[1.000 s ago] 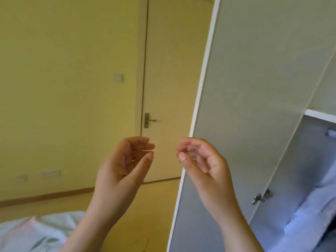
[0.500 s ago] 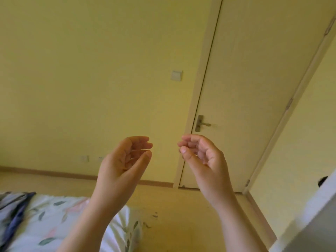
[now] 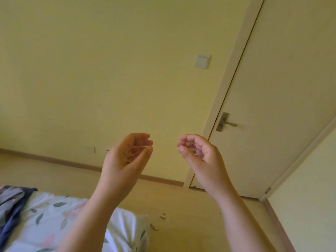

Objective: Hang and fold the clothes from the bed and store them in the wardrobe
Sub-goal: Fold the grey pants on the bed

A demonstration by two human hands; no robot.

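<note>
My left hand [image 3: 125,159] and my right hand [image 3: 198,157] are raised side by side in front of me, palms facing each other. Their fingers hang loosely curled and hold nothing. Low at the left lies the bed [image 3: 54,219] with a white sheet printed with leaves. A dark blue and grey garment [image 3: 11,206] lies on the bed at the far left edge of the view. The wardrobe is out of view.
A yellow wall fills the background with a light switch [image 3: 202,60] on it. A closed door [image 3: 272,106] with a metal handle [image 3: 225,122] stands at the right. Wooden floor [image 3: 190,215] runs between the bed and the door.
The view has swung left, away from the wardrobe and its open door, toward the bed and the wall. Both hands keep the same raised, loosely curled pose.
</note>
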